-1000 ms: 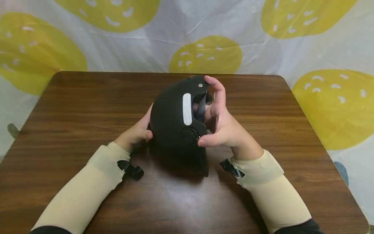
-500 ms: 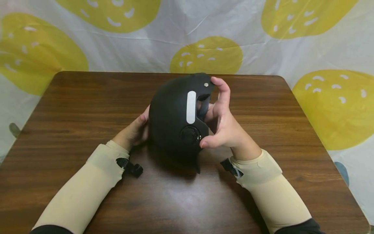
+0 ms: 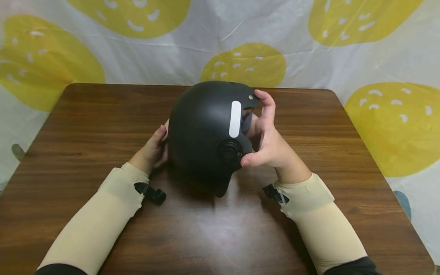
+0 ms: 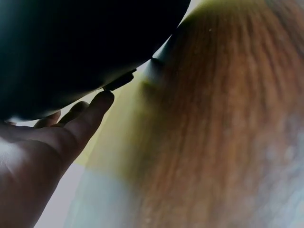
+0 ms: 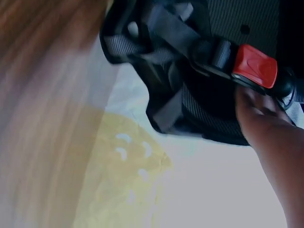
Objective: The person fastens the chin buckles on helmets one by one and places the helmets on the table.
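Between the two hands is a matt black helmet (image 3: 203,122), tilted, with a white strip (image 3: 235,119) and a round pivot (image 3: 229,150) on its side. My left hand (image 3: 151,149) lies against the shell's left side. In the left wrist view its fingers (image 4: 90,111) reach out fairly straight along the underside of the dark shell. My right hand (image 3: 269,141) grips the helmet's open edge, index finger at the upper rim, thumb near the pivot. In the right wrist view, straps and a red buckle (image 5: 256,66) show inside, with fingers partly hidden behind the buckle.
A brown wood-grain table (image 3: 103,114) lies under the hands. Behind it hangs a white cloth (image 3: 148,57) with large yellow shapes. Small black cameras (image 3: 151,193) sit at both wrists on beige sleeves (image 3: 93,217).
The helmet has turned so more of its outer side faces up, its lower edge swinging left. The left thumb has slid off the shell's front to its left side; the right hand shifts slightly right.
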`<state>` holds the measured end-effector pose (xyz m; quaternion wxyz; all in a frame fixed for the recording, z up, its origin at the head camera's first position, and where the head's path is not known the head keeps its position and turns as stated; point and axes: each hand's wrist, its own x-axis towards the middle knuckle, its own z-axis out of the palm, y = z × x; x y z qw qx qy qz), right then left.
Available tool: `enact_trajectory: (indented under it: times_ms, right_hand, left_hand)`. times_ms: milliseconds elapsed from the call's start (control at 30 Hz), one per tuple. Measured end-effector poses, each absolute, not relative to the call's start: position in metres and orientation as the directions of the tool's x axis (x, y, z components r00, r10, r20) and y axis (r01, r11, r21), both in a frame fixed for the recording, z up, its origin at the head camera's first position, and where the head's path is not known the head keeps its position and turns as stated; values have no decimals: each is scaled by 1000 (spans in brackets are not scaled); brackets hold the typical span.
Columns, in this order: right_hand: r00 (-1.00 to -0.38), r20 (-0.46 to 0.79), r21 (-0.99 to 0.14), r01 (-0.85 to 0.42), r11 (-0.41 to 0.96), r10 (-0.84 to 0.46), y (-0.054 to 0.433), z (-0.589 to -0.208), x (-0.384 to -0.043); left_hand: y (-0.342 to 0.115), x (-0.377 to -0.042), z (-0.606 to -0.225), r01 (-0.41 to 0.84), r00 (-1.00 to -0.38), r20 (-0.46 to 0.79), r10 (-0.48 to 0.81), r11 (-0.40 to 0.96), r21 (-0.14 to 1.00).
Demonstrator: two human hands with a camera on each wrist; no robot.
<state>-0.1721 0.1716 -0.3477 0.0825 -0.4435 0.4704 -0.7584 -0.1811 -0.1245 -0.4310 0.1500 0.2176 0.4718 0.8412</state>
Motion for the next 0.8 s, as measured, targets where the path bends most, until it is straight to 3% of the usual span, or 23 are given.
enact_trajectory:
  times_ms: [167, 367, 800]
  right_hand:
    - [-638, 528, -848, -431, -308, -560, 184, -339, -175]
    - [-719, 465, -846, -534, -18, -517, 198, -331, -173]
    - [-719, 410, -652, -661, 371, -561, 222, -312, -170]
  left_hand:
    - [-128, -184, -429, -42, -844, 239, 480, -503, 863]
    - [-131, -191, -431, 43, -837, 299, 457, -490, 871]
    - [-139, -198, -433, 72, -830, 291, 476, -426, 902]
